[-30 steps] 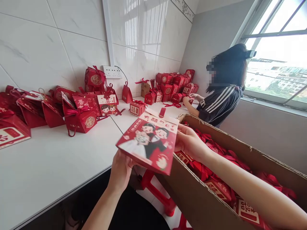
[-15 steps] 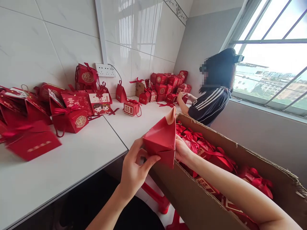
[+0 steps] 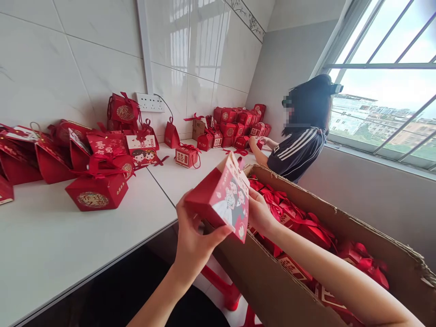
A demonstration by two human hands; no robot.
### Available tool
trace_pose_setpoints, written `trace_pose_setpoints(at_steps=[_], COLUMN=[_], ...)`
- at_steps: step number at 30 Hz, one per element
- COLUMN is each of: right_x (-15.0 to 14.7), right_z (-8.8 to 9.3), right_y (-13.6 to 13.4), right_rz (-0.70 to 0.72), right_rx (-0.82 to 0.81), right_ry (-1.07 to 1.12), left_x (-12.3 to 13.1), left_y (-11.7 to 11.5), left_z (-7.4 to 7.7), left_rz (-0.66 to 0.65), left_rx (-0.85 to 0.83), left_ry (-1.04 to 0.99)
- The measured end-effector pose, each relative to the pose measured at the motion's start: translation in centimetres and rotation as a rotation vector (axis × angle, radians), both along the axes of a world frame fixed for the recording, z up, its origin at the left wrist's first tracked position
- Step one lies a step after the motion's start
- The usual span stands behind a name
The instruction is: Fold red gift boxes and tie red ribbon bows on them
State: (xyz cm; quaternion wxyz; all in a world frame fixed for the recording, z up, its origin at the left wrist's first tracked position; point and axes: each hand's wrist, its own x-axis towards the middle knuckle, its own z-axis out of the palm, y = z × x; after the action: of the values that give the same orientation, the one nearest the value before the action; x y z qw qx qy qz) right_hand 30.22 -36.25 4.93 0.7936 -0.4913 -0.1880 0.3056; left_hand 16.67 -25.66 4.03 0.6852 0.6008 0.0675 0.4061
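Observation:
Both my hands hold a red candy gift box [image 3: 207,193] over the near edge of the cardboard carton. A cartoon wedding couple is printed on its side, and its pale top edge points up. My left hand [image 3: 195,240] grips the lower left, with the thumb along the bottom edge and the fingers behind. The fingers of my right hand [image 3: 260,211] are partly hidden behind the box's right side. On the table to the left stands a red six-sided gift box [image 3: 97,193] with a gold medallion and a ribbon on top.
An open cardboard carton [image 3: 340,215] full of red ribboned boxes fills the right. Several red boxes line the white table [image 3: 51,254] along the tiled wall. A co-worker [image 3: 299,141] handles boxes by the far pile [image 3: 235,122]. A red stool [image 3: 228,290] is below.
The box in my hands has turned, so its printed couple now shows. On the left, a red box that was blurred now stands farther right, sharp, in front of another box.

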Motion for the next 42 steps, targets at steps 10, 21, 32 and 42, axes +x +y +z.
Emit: trace_pose_setpoints(at_steps=[10, 21, 32, 42], right_x=[-0.5, -0.7, 4.7, 4.4], right_z=[1.5, 4.8, 8.4, 8.3], right_y=[-0.3, -4.4, -14.6, -18.8], right_rz=[0.097, 0.299, 0.032, 0.496], right_rx=[-0.173, -0.265, -0.977, -1.453], right_ry=[0.072, -0.189, -1.181, -1.075], left_x=[-0.7, 1.7, 6.2, 9.0], left_y=[1.8, 0.8, 5.0, 3.9], left_z=[0.8, -1.8, -4.4, -9.5], left_rz=[-0.206, -0.116, -0.035, 0.099], left_rx=[-0.240, 0.398, 0.816, 0.850], left_ry=[0.026, -0.054, 0.239, 0.073])
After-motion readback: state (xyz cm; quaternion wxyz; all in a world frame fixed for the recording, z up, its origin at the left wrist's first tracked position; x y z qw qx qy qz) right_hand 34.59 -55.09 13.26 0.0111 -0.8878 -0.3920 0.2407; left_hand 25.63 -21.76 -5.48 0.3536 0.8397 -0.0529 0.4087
